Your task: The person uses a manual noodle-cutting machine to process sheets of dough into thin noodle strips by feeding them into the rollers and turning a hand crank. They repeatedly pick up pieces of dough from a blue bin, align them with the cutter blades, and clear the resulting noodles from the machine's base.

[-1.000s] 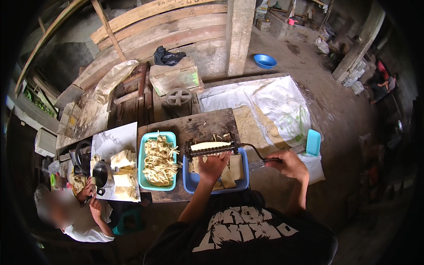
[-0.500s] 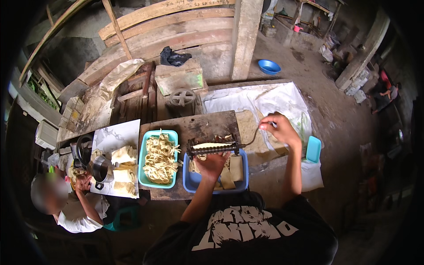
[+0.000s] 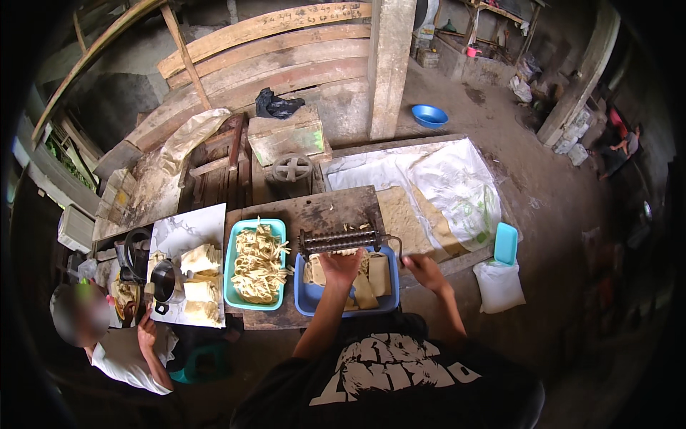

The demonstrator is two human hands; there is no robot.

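The hand-cranked roller cutter [image 3: 341, 240] sits across the far rim of the blue tray [image 3: 309, 303] on the wooden worktop [image 3: 314, 211]. The left hand [image 3: 341, 264] presses dough sheets [image 3: 377, 275] beneath it, fingers curled on them. The right hand [image 3: 423, 268] grips the crank handle [image 3: 397, 248]. A turquoise tray [image 3: 230, 272] of cut strips [image 3: 257, 263] lies just left.

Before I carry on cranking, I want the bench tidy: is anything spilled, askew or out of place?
Nothing stands out. The cut strips lie inside the teal tray, the dough sheets inside the blue tub under the roller cutter. Left hand is at the roller, right hand at the crank.
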